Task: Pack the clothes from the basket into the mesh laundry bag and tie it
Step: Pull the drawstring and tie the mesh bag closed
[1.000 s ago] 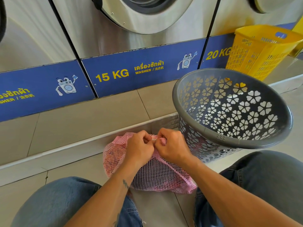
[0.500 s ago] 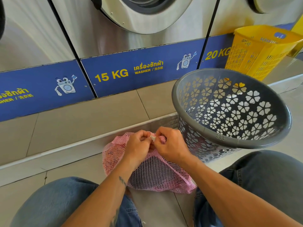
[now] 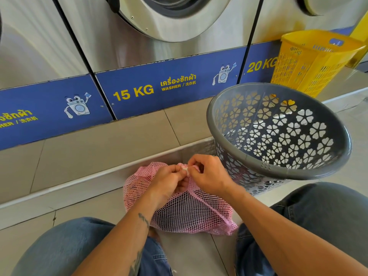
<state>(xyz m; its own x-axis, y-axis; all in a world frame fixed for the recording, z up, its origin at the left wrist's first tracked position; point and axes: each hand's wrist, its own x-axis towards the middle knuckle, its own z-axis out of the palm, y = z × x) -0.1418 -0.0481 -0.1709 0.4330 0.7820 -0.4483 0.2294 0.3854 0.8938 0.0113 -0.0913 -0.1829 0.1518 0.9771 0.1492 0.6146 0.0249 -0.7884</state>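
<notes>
While both fists pinch its neck | left hand (image 3: 169, 181) | right hand (image 3: 209, 176) | mesh bag (image 3: 189, 212) | cord perhaps white

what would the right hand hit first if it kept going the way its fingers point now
The right hand points left, at the gathered neck of the pink mesh laundry bag. It would most likely meet the left hand first, whose fingertips pinch the same spot; they look touching or nearly so.

A laundry shop is shown. Big steel washing machines (image 3: 155, 26) are lined up in a row, blue labels (image 3: 169, 86) are marked "15 KG" and "WASHER", and a yellow basket (image 3: 310, 62) is kept on the tiled step (image 3: 89, 152).
</notes>
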